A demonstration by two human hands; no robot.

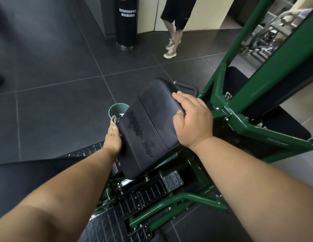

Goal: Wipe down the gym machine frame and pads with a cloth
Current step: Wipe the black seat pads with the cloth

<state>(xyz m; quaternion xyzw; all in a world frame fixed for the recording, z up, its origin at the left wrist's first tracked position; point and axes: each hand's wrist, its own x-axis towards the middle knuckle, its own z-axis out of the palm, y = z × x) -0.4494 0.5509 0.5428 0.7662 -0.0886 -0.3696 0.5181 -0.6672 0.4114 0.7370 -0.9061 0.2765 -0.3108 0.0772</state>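
Head view is looking down over both forearms at the black pad [148,126], tilted on the green frame [257,95]. The left hand [113,137] is pressing against the pad's left edge with the cloth [114,119] bunched in its fingers — only a grey scrap is peeking out above the fingertips, just in front of the green bucket [115,110] on the floor. The right hand [192,119] is gripping the pad's right edge, fingers curling over the rim, steadying it. To do this well, I'd say the cloth needs flattening out so more of it is meeting the vinyl, then running along the seam and the embossed lettering, where grime is likely sitting. The bracing hand ought to be shifting too, or its patch goes unwiped. A person in shorts [176,18] is standing well beyond, beside the black punching bag [126,21].
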